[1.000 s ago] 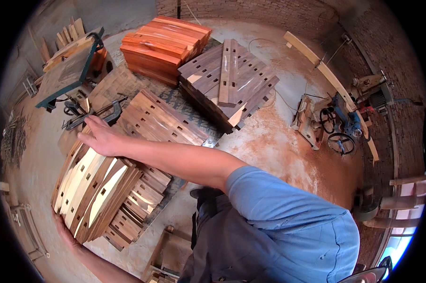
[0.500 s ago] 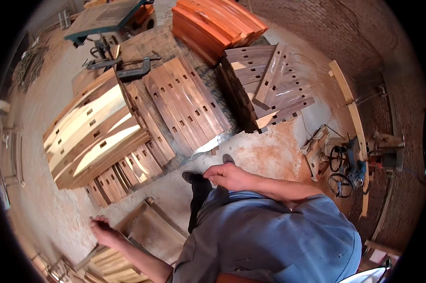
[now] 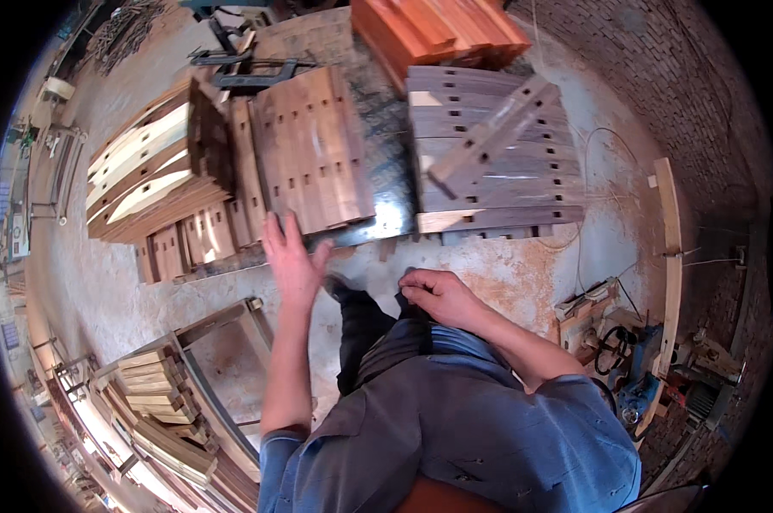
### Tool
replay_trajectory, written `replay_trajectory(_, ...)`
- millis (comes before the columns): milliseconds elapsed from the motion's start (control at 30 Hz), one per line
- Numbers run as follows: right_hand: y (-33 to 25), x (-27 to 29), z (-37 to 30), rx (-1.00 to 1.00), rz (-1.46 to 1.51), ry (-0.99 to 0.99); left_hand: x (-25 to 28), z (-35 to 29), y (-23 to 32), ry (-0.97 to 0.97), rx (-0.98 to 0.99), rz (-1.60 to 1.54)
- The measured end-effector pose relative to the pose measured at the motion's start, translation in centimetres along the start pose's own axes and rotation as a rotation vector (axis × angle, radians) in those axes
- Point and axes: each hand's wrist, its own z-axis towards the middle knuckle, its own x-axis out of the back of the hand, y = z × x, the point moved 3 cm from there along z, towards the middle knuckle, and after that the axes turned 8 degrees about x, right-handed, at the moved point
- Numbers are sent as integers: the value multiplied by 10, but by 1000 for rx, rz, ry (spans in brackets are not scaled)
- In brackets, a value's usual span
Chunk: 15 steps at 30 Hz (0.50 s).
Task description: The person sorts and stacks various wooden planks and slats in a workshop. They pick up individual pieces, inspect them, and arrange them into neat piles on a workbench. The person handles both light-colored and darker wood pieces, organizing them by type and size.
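My left hand [image 3: 294,263] reaches forward with its fingers spread, holding nothing. Its fingertips are at the near edge of a row of brown boards with square slots [image 3: 314,154]; whether they touch, I cannot tell. In front of my body, my right hand [image 3: 442,295] is closed, thumb against curled fingers; anything inside is hidden. Left of the row rises a stack of slotted boards [image 3: 147,162] with pale streaks. To the right lies a pile of greyish-brown slotted boards [image 3: 506,154], with a loose slotted board [image 3: 489,141] slanting across its top.
Orange-red timber pieces [image 3: 446,34] are stacked at the back. Black clamps [image 3: 262,77] lie behind the left stack. A wooden frame [image 3: 258,325] and pale wood pieces [image 3: 156,385] are at lower left. A long wooden bar [image 3: 669,248] and a machine with handwheels [image 3: 613,350] stand at right.
My left hand has swung from the lower left up to the boards, its fingers now spread. My right hand stays closed before my body. The view has turned, so the stacks appear shifted.
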Motion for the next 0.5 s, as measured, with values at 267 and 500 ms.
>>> replay_trajectory(267, 46, 65, -62, -54, 75, 173, -41, 6, 5, 103, 9, 242)
replay_trajectory(500, 1, 75, -66, 19, 134, 206, -41, 8, 8, 99, 49, 253)
